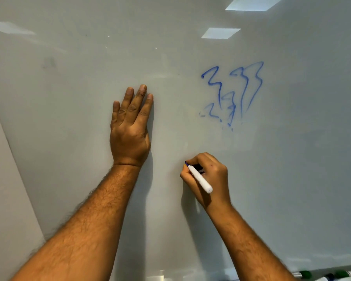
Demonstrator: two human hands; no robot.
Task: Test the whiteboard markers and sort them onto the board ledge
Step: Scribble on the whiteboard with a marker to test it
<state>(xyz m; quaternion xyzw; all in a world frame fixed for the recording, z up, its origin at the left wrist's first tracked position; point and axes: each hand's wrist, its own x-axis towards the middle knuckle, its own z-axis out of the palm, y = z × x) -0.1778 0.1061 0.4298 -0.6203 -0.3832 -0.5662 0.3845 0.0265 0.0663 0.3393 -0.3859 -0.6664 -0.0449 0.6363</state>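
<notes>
A person's right hand (208, 177) gripped a blue marker (199, 177), tip toward eleven o'clock on the whiteboard (69, 78), while the left hand (130, 126) lay flat, empty, at ten o'clock.

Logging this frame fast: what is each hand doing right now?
Left hand: open, flat against the whiteboard, holding nothing.
Right hand: closed on a marker, tip at the board.
</notes>
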